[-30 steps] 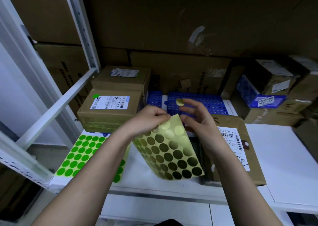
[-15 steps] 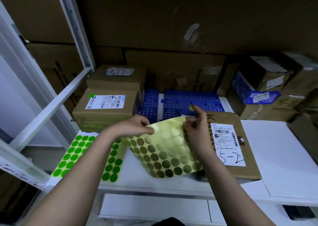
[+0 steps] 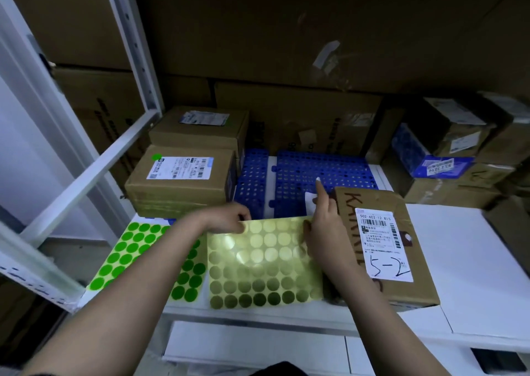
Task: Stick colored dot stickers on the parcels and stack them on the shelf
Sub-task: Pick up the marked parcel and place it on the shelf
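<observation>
On the white shelf (image 3: 459, 261), the thin, floppy yellow sticker sheet (image 3: 263, 264) is pinched at its top edge by the left hand (image 3: 226, 218) and steadied by the right hand (image 3: 324, 226) beside the labelled parcel (image 3: 384, 249).

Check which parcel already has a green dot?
The front-left brown parcel: a green dot sits beside its label. The others show none.
</observation>
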Demonstrator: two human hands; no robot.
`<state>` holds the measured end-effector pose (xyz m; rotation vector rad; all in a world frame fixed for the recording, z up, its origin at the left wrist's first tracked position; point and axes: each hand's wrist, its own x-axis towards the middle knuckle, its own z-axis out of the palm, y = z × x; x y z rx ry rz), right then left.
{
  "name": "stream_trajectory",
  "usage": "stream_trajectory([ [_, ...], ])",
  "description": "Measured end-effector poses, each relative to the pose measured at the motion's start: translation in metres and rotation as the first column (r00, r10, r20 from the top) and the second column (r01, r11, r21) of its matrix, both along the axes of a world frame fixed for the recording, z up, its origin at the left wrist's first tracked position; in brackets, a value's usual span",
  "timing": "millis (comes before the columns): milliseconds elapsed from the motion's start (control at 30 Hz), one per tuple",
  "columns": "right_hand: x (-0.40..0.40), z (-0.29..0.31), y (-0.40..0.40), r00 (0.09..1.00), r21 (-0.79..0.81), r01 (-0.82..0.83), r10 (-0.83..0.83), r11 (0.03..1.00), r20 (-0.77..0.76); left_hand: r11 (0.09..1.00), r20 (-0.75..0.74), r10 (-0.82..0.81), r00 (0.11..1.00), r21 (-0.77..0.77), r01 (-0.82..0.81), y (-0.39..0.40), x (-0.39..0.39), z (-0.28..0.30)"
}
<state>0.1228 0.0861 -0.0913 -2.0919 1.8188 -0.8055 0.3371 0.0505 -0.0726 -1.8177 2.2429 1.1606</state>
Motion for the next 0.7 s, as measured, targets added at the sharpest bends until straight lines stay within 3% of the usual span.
stream_trajectory([
  [233, 0.001, -0.022, 0.015, 0.975, 0.099, -0.222, 0.219, 0.97, 0.044, 0.995, 0.149, 0.057, 0.987, -0.095, -0.043, -0.003, -0.02, -0.04],
  [400, 0.007, -0.057, 0.037, 0.948, 0.221, -0.287, 0.31, 0.932, -0.074, 0.94, 0.291, 0.067, 0.954, -0.34, 0.037, 0.007, -0.027, -0.064],
  [567, 0.002, -0.083, 0.053, 0.946, 0.278, -0.293, 0.319, 0.915, -0.052, 0.832, 0.256, 0.082, 0.963, -0.55, 0.076, 0.015, -0.03, -0.083],
  [700, 0.004, -0.09, 0.054, 0.956, 0.264, -0.277, 0.294, 0.924, -0.024, 0.734, 0.126, 0.112, 0.986, -0.68, 0.003, 0.026, -0.033, -0.094],
])
